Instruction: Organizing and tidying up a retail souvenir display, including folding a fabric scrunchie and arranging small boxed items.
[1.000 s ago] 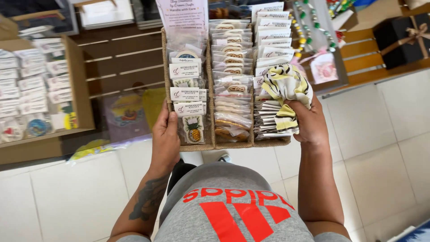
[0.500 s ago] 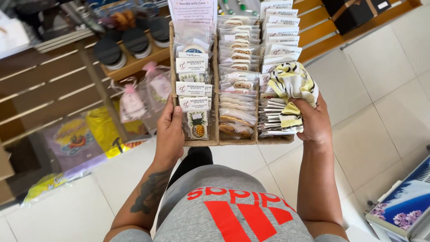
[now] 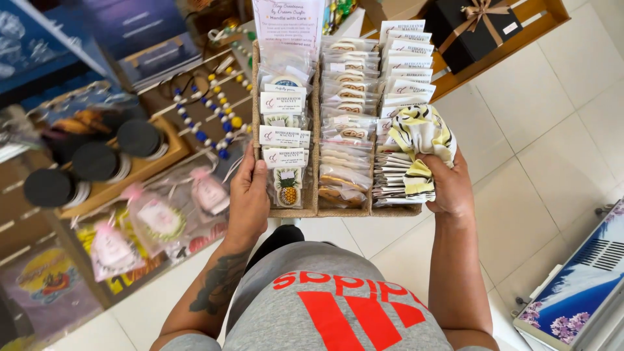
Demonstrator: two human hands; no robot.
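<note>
I carry a woven basket tray (image 3: 311, 211) in front of my waist, filled with three rows of small clear packets with white labels. My left hand (image 3: 249, 195) grips its left side, thumb over the rim next to a packet with a pineapple (image 3: 287, 190). My right hand (image 3: 448, 188) grips the tray's right side and also pins a yellow, white and black patterned cloth (image 3: 421, 138) against the right row of packets. A white paper card (image 3: 289, 21) stands at the tray's far end.
To the left a low wooden display holds black round lids (image 3: 94, 162), pink-tied bagged items (image 3: 156, 218) and a beaded string (image 3: 208, 133). A black gift box with a brown bow (image 3: 478, 29) sits on a wooden shelf at the top right. A floral blue box (image 3: 575, 292) stands at the lower right on white floor tiles.
The view has swung on along the displays: the black lids and bagged items have slid lower left, and the gift box and floral box have come in. Both hands keep their grip.
</note>
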